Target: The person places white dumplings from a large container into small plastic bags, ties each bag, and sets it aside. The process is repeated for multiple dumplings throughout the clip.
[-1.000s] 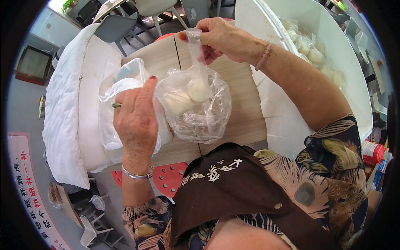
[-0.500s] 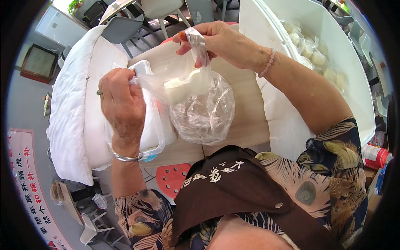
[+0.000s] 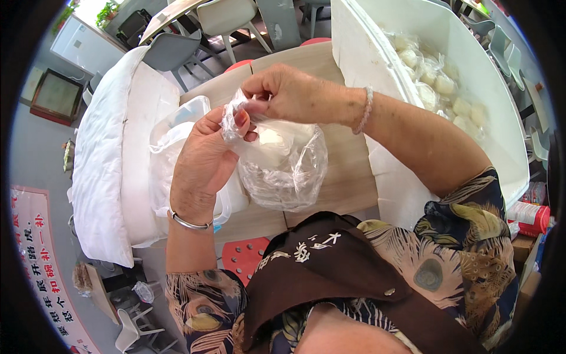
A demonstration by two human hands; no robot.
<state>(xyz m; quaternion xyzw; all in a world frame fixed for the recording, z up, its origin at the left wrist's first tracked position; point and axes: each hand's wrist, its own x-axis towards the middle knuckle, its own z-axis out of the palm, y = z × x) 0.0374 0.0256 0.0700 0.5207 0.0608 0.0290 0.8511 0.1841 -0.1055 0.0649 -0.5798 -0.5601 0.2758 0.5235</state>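
Note:
Above the wooden table, my left hand [image 3: 203, 154] and my right hand [image 3: 295, 97] come together. Both are closed, pinching the gathered mouth of a thin clear plastic bag [image 3: 234, 118]. A pale white lump of food [image 3: 272, 138], like a bun or dough piece, shows through the plastic below my fingers. Right under it lies a larger, crumpled clear plastic bag [image 3: 289, 186] on the table. Left of that, partly behind my left forearm, stands a translucent plastic box [image 3: 197, 107] with white plastic bagging in and over it.
A white foam box [image 3: 150, 88] draped with a white quilt [image 3: 97, 159] stands on the left. Inside the tall white foam box [image 3: 501, 88] on the right lie several bagged pale lumps [image 3: 445, 84]. Chairs [image 3: 227, 17] and a red perforated stool [image 3: 242, 256] surround the table [image 3: 348, 177].
My hands have drawn together, bringing the bag's stretched mouth into a bunch. The right hand has moved left and lower. White bagging now shows at the plastic box.

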